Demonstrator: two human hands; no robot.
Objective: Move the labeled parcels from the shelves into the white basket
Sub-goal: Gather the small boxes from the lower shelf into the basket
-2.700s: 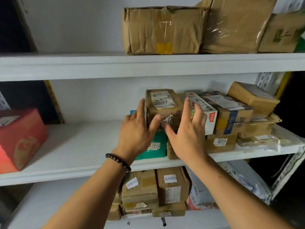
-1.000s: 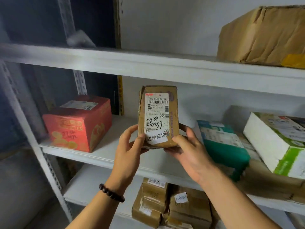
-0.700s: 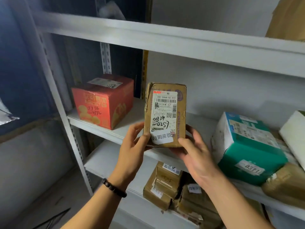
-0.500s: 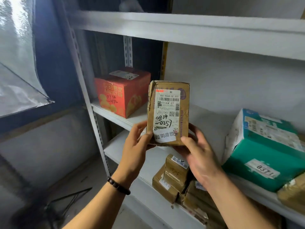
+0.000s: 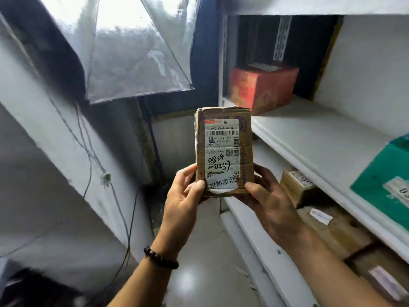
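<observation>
A small brown cardboard parcel (image 5: pixel 223 149) with a white shipping label and handwritten numbers stands upright in front of me, off the shelf. My left hand (image 5: pixel 183 196) grips its lower left corner, thumb on the front. My right hand (image 5: pixel 267 202) grips the lower right corner, fingers curled behind it. The white shelf unit (image 5: pixel 309 138) is on the right. No white basket is in view.
A red box (image 5: pixel 261 85) sits at the shelf's far left end and a green box (image 5: pixel 385 185) at the right edge. Brown labeled parcels (image 5: pixel 298 185) lie on the lower shelf. A softbox light (image 5: pixel 132 52), hanging cables (image 5: pixel 88 151) and a white wall fill the left.
Both hands lifted the brown parcel off the middle shelf and carried it leftward, away from the shelf. My view swung left, bringing the softbox and wall into sight.
</observation>
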